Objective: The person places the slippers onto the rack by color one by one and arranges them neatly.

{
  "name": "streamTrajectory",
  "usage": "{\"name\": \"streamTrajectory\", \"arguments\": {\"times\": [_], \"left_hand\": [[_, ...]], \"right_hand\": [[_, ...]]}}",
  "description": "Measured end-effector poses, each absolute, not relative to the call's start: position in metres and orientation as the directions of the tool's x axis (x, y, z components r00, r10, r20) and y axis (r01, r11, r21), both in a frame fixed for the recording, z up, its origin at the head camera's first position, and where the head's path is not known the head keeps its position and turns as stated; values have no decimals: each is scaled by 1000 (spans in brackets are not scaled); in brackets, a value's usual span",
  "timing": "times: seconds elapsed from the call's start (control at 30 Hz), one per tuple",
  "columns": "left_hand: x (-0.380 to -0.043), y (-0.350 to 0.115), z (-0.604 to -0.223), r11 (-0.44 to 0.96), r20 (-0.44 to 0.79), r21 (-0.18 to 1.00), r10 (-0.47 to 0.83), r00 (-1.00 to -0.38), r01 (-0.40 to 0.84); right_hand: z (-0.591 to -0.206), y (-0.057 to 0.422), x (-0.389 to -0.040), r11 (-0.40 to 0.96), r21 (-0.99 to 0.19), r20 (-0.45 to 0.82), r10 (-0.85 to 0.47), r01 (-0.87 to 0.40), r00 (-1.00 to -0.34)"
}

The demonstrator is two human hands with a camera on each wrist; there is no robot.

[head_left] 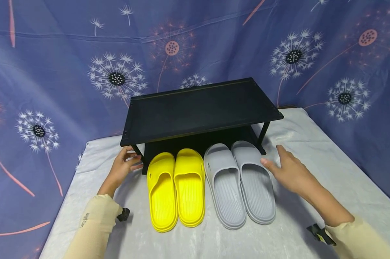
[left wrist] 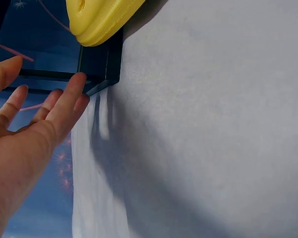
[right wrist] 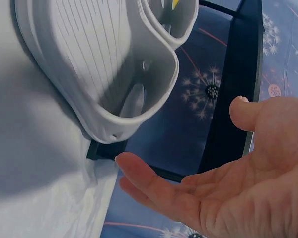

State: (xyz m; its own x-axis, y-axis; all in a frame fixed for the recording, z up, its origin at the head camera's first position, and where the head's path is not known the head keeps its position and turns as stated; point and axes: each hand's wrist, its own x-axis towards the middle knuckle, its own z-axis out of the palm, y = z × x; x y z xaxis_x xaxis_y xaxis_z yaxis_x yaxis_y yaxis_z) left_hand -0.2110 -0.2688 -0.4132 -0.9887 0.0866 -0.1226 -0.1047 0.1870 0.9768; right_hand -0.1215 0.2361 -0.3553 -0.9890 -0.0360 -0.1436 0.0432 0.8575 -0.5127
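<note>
A black two-tier shoe rack stands at the back of the table. Two yellow slippers lie side by side at its front left, toes toward the lower shelf. Beside them to the right is a pair of grey slippers, pointing the same way. My left hand is at the rack's left front leg, fingers loosely spread and holding nothing. My right hand is just right of the outer grey slipper, thumb and fingers apart. In the head view its thumb tip overlaps that slipper's edge.
A light grey cloth covers the table. Behind it hangs a blue curtain with a dandelion print, close to the rack's back. Dark wrist straps sit at the sleeve cuffs.
</note>
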Motion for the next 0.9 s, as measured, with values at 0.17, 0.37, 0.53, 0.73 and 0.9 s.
{"name": "streamTrajectory", "arguments": {"times": [0.17,0.37,0.53,0.73,0.9], "left_hand": [[-210,-269,-410,149,-141,981,90,-986,-126],[-215,-273,-422,143,-141,981,85,-986,-128],[-215,-273,-427,153,-134,981,86,-987,-120],[-216,-272,-428,146,-130,983,92,-987,-116],[-215,-272,-427,130,-123,985,93,-988,-110]], "right_hand": [[-358,230,-115,859,-509,-154,-37,47,-987],[-360,222,-106,866,-497,-162,-26,59,-986],[-362,218,-101,870,-488,-176,-18,72,-984],[-365,215,-96,872,-485,-179,-16,74,-984],[-369,211,-90,877,-475,-176,-17,69,-984]]}}
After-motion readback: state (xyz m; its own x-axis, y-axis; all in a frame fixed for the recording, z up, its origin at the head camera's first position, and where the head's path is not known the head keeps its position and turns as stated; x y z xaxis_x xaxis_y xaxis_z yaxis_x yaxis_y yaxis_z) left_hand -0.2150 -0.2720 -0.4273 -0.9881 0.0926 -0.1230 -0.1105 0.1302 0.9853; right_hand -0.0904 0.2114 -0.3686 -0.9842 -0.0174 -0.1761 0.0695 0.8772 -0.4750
